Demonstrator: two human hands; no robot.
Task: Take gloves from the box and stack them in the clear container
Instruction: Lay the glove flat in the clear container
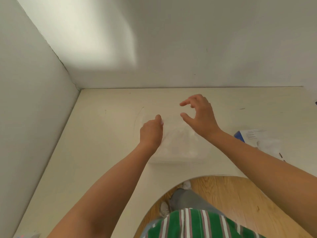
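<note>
The clear container (178, 159) stands on the cream table in front of me, faint and blurred, with pale see-through gloves (181, 141) lying in it. My left hand (151, 132) hovers over the container's left side with its fingers curled, pinching the edge of a thin clear glove at the fingertips. My right hand (199, 115) is above the container's far right part, thumb and fingers spread apart and holding nothing. The blue and white glove box (252, 137) lies to the right of the container, partly behind my right forearm.
The cream table (103, 134) meets white walls at the back and on the left. Its front edge has a curved cut-out where I stand, with wooden floor (231, 194) below. A small dark object (316, 103) shows at the right border.
</note>
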